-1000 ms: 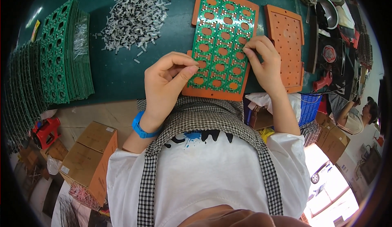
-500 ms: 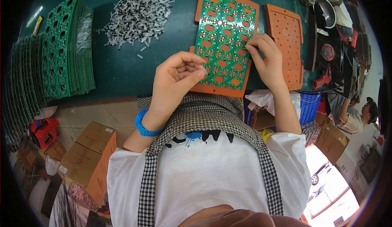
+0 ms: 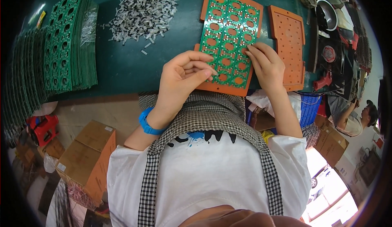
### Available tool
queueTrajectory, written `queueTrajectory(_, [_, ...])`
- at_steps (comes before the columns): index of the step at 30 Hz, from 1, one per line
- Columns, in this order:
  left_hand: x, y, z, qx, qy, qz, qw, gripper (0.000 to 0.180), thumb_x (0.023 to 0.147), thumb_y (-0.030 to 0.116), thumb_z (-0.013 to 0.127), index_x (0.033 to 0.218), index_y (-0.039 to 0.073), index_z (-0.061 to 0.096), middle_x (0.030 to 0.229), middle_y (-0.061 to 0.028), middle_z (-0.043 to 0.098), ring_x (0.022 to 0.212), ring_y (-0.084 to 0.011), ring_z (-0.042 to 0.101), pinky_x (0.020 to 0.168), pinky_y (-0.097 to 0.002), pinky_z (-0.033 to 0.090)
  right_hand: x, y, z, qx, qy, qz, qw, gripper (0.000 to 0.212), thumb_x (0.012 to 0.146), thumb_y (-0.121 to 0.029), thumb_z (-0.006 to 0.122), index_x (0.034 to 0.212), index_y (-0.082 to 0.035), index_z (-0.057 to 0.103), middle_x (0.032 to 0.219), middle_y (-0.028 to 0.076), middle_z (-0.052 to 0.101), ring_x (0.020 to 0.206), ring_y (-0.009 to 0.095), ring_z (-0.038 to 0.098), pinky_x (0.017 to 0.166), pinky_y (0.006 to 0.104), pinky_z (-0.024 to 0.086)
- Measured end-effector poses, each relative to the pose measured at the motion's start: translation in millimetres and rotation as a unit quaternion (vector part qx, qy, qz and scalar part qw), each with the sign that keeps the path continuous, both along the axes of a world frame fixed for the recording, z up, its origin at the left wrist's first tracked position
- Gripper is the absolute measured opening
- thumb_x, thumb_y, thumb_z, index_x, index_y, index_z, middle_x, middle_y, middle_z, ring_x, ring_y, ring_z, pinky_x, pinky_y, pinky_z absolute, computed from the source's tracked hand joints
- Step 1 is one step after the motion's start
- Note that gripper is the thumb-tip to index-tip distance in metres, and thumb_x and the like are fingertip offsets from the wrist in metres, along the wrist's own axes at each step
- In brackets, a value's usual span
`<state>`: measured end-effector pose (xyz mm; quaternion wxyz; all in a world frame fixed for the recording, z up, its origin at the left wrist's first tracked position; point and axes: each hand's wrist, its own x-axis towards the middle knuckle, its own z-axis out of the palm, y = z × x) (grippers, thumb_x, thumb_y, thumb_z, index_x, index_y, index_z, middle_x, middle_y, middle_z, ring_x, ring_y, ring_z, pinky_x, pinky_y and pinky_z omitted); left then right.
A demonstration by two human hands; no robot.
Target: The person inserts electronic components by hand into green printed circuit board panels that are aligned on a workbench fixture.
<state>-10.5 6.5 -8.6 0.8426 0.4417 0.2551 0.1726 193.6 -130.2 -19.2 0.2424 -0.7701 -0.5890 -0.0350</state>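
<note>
A green circuit board panel (image 3: 222,31) with rows of oval cutouts lies on an orange-brown fixture plate (image 3: 255,3). Over the panel's lower left part is my left hand (image 3: 183,73), thumb and fingertips drawn together; whatever they pinch is too small to make out. My right hand (image 3: 267,66) rests its pinched fingertips at the panel's right edge, about halfway down, and I cannot see what is between them. A heap of small clear-and-black parts (image 3: 143,13) lies on the table to the left of the panel.
Stacked green panels (image 3: 67,43) stand at the left of the green table (image 3: 118,70). A second orange-brown plate (image 3: 288,49) lies right of the panel, with a metal bowl (image 3: 326,15) and a red-handled tool (image 3: 322,81) beyond. Another person (image 3: 353,119) is at far right. Cardboard boxes (image 3: 87,153) sit below left.
My left hand has shifted slightly right over the panel, its fingertips still together. My right fingertips have moved a little down the panel's right side. The whole view has shifted slightly.
</note>
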Motion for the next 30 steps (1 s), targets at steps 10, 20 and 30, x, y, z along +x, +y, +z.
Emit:
queueTrajectory(10, [1.8,-12.8,2.1,-0.034,-0.014,-0.073,0.997,0.031,0.086,-0.003,0.061,0.116,-0.002,0.054,0.088,-0.0067,0.066,0.083,-0.0094,0.063,0.074,-0.0208,0.051,-49.9,-1.0,22.9,0.115,0.067,0.186,0.974,0.029,0.065,-0.017,0.08,0.09,-0.01,0.068,0.086,0.005,0.063,0.077,0.021,0.061,0.062,0.0313,0.046])
queueTrajectory(20, [-36.2,47.9,-12.5,0.659,0.411,0.175,0.606,0.021,0.078,0.018,0.073,0.089,0.003,0.061,0.084,-0.009,0.055,0.08,-0.0265,0.055,0.07,-0.0367,0.044,-3.7,-3.2,17.9,-0.019,0.235,-0.015,0.972,0.01,0.077,-0.003,0.07,0.082,0.001,0.063,0.082,0.008,0.062,0.08,0.023,0.061,0.07,0.0319,0.048])
queueTrajectory(30, [-44.8,55.5,-20.9,0.587,0.358,0.128,0.715,0.008,0.082,0.007,0.066,0.087,0.002,0.061,0.087,-0.0087,0.056,0.085,-0.0267,0.055,0.075,-0.0371,0.044,0.1,2.8,17.9,-0.067,0.213,0.035,0.974,0.011,0.077,-0.005,0.07,0.083,-0.001,0.062,0.087,0.009,0.06,0.084,0.025,0.059,0.072,0.0336,0.048])
